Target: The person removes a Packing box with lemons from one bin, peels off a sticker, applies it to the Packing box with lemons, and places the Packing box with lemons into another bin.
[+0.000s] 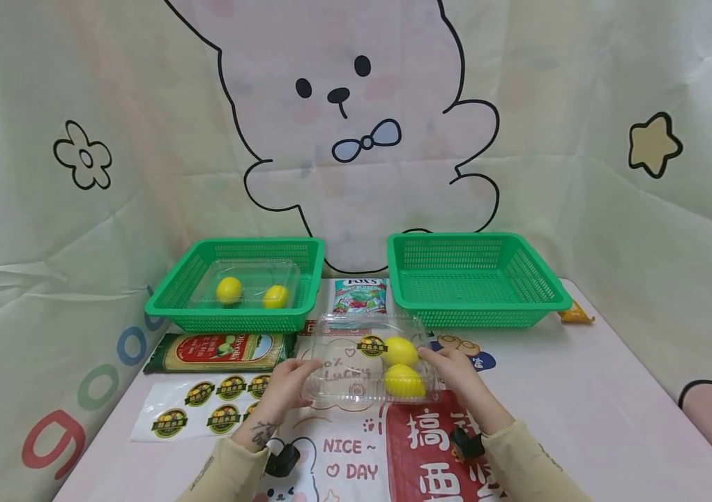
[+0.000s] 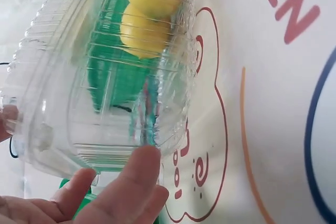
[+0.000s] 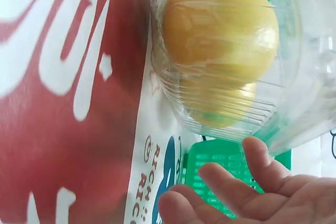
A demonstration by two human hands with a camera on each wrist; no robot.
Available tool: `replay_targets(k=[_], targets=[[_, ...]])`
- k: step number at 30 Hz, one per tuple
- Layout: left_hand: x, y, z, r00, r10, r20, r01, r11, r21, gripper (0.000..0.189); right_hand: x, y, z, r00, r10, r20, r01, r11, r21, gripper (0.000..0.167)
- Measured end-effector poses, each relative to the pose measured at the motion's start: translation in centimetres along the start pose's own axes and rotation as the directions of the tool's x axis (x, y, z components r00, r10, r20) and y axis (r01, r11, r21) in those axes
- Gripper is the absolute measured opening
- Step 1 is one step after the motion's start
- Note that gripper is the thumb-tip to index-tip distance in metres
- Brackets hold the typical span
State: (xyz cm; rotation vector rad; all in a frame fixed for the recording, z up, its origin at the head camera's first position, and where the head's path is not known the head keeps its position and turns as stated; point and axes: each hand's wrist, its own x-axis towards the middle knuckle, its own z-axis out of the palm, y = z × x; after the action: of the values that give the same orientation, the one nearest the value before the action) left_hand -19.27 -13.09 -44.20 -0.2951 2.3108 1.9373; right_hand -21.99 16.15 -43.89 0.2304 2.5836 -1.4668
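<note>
A clear plastic clamshell box point(image 1: 346, 362) with two lemons point(image 1: 404, 381) at its right end is held at both ends. The lid is down and bears a black-and-gold oval sticker point(image 1: 372, 346). My left hand point(image 1: 289, 385) grips the left end, its fingertips point(image 2: 142, 163) against the ribbed plastic wall. At the opposite end my right hand point(image 1: 457, 376) holds the rim, fingers point(image 3: 262, 163) spread by the corner; its thumb is out of sight in the right wrist view. How far the box stands off the table cannot be told.
A green basket point(image 1: 170, 289) at back left holds another clear box with two lemons point(image 1: 229, 290). Another green basket point(image 1: 475, 307) stands at back right. A candy bag point(image 1: 360, 296), a pasta pack point(image 1: 224, 352), a sticker sheet point(image 1: 195, 411) and an orange packet point(image 1: 575, 314) lie around.
</note>
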Motion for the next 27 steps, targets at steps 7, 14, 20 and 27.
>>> replay_targets(k=[7,14,20,27], targets=[[-0.9,0.4,-0.4,0.999,0.051,-0.012,-0.052,0.998,-0.027,0.048,-1.2,-0.4,0.0,0.999,0.016,0.033,-0.018,0.998,0.059,0.066],[-1.8,1.2,-1.0,0.997,0.074,-0.012,-0.075,0.994,-0.079,0.041,-2.6,-0.9,0.0,0.994,-0.002,0.109,-0.026,0.968,0.251,0.063],[-2.4,2.0,-1.2,0.995,0.094,-0.034,-0.097,0.990,-0.107,0.044,-3.8,-1.9,-0.2,0.987,-0.045,0.154,-0.021,0.914,0.405,0.052],[-3.3,2.7,-0.2,0.988,0.137,-0.064,-0.150,0.949,-0.277,0.060,-4.9,-2.9,-0.7,0.986,-0.087,0.143,0.005,0.869,0.494,0.045]])
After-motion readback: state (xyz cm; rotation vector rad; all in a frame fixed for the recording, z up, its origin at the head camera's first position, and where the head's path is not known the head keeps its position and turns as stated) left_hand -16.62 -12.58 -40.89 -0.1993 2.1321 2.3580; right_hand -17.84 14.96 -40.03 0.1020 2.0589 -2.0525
